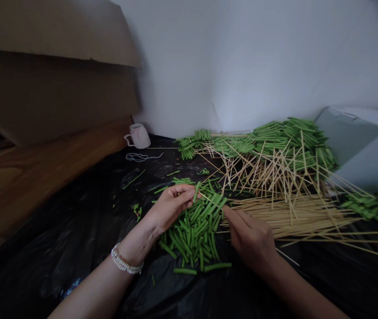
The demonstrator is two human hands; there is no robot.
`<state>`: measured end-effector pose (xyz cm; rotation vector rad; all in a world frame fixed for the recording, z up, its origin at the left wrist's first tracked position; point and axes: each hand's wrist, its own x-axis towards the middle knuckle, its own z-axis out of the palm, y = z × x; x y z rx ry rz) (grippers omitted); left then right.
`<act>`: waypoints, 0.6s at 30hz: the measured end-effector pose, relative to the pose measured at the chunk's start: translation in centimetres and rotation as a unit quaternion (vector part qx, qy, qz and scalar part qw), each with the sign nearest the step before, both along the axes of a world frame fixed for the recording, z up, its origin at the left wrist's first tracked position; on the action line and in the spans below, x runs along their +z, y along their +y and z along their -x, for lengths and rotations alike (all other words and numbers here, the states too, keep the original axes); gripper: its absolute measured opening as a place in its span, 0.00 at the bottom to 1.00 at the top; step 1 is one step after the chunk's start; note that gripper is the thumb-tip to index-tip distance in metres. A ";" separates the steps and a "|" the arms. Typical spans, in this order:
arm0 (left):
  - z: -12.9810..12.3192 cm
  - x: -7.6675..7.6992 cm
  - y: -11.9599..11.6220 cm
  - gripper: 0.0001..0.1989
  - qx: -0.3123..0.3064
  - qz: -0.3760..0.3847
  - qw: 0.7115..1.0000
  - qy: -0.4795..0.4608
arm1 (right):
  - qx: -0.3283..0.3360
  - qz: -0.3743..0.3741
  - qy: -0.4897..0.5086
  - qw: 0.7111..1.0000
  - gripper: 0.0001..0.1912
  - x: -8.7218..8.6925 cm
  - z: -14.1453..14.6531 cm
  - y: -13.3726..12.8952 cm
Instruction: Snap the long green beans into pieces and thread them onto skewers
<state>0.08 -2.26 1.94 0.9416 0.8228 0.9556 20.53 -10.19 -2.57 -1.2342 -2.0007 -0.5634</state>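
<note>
My left hand (177, 201), with a beaded bracelet at the wrist, pinches a short cut piece of green bean (197, 191) at the tip of a thin wooden skewer. My right hand (250, 235) is closed around that skewer (205, 196), farther along it. Several green pieces sit side by side on the skewer between my hands, close to my right fingers. Directly beneath lies a loose heap of cut green bean pieces (192, 239). The skewer's far end is mostly hidden by my right hand.
Bare skewers (285, 217) lie in a pile at the right. Behind them are stacked filled skewers (275, 137), against a pale wall. A white mug (138, 136) and a string (139, 157) are at back left. Cardboard (59, 84) rises left; a white box (358, 141) stands right.
</note>
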 end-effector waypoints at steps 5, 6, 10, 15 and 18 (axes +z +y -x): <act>0.1 -0.1 0.0 0.14 -0.008 -0.029 0.999 0.015 | -0.005 0.003 -0.011 1.000 0.17 0.0 0.0 0.0; 0.1 -0.2 0.0 0.14 -0.009 -0.038 0.999 0.020 | -0.006 0.002 -0.013 1.000 0.17 0.0 0.0 0.0; 0.1 -0.3 -0.1 0.14 -0.010 -0.069 0.996 0.048 | -0.008 0.000 -0.016 1.000 0.18 -0.1 0.0 0.0; 0.1 -0.2 -0.1 0.15 -0.009 -0.120 0.987 0.105 | 0.001 0.011 -0.018 1.000 0.17 -0.3 0.0 -0.1; 0.1 0.0 -0.1 0.15 0.005 -0.177 0.969 0.170 | 0.002 0.027 -0.019 0.999 0.17 -0.4 0.0 -0.1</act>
